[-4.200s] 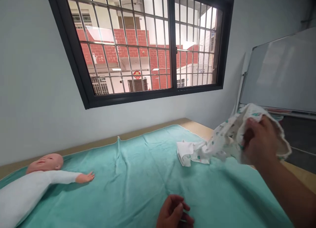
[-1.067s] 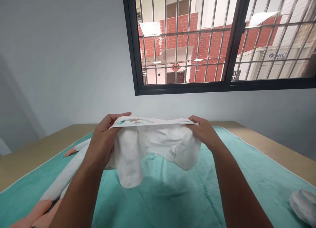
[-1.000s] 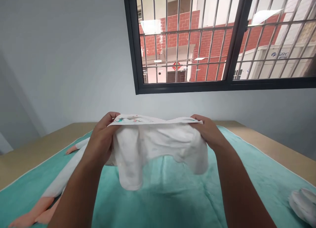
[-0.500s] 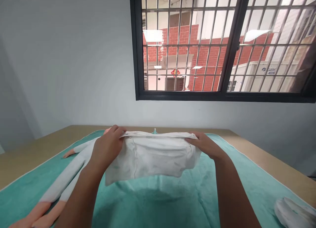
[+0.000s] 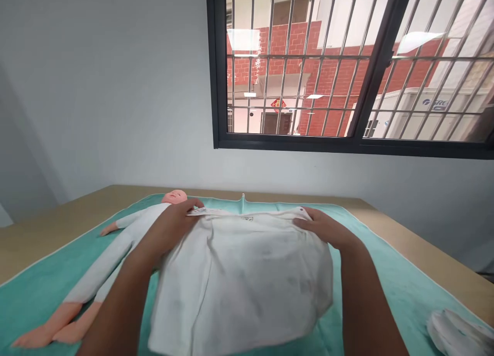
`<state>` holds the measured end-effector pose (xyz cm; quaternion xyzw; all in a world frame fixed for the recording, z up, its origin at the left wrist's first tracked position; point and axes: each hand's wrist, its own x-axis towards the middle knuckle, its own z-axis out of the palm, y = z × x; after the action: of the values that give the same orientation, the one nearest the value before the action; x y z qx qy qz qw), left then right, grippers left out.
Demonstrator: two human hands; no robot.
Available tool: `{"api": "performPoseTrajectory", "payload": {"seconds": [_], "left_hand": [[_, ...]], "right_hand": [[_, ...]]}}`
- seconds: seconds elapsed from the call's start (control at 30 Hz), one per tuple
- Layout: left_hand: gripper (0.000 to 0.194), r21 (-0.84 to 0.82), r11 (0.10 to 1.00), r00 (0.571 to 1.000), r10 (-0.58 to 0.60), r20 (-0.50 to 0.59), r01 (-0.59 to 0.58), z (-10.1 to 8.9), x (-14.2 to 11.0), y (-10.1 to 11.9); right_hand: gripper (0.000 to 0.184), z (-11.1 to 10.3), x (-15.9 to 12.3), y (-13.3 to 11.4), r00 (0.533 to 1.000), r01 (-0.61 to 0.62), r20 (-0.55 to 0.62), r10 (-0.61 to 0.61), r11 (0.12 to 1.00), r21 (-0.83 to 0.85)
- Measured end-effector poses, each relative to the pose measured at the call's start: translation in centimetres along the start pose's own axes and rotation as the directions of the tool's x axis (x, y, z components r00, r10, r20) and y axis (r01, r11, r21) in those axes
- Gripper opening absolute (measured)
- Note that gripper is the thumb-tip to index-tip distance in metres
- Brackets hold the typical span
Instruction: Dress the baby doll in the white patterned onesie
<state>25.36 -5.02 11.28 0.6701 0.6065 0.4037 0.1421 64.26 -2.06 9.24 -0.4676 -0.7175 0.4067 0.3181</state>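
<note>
A white baby shirt hangs spread out between my two hands, above the green cloth. A small dark print shows near its top edge, and a snap sits at the top right corner. My left hand is closed on the upper left corner, and my right hand pinches the upper right one. To the left, a baby doll in white lies on its back, partly hidden behind my left arm.
The green cloth covers much of the wooden table. A bundled white item lies at the lower right. Behind the table stand a grey wall and a barred window.
The shirt has dropped open from a short, bunched shape into a longer sheet reaching toward me. Both hands keep their corners. The doll's head now shows more, and the view has shifted slightly.
</note>
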Motion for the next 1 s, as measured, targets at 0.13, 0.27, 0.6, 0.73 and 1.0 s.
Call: {"api": "performPoseTrajectory", "payload": {"seconds": [0.13,0.27,0.6,0.73,1.0], "left_hand": [[0.022,0.429,0.903,0.984,-0.070,0.164,-0.008,6.4,2.9,-5.5],[0.024,0.554,0.832,0.991,-0.094,0.095,0.025,12.8,3.0,-9.4],[0.024,0.552,0.831,0.997,-0.070,-0.032,0.076,16.3,3.0,-13.2],[0.032,0.545,0.839,1.000,0.002,-0.003,0.000,17.1,2.8,-12.2],[0.043,0.383,0.859,0.914,0.205,0.350,-0.339,22.8,0.2,-8.7]], "right_hand": [[0.035,2.8,4.8,4.3,0.990,-0.104,-0.128,0.066,0.940,-0.324],[0.033,6.5,8.4,9.4,0.898,-0.314,-0.433,0.080,0.805,-0.503],[0.027,10.5,10.3,14.7,0.800,-0.362,-0.588,-0.118,0.687,-0.631],[0.040,11.4,11.0,14.8,0.769,-0.306,-0.589,-0.250,0.665,-0.681],[0.035,17.0,11.1,12.9,0.936,0.173,-0.065,-0.347,0.612,-0.771]]}}
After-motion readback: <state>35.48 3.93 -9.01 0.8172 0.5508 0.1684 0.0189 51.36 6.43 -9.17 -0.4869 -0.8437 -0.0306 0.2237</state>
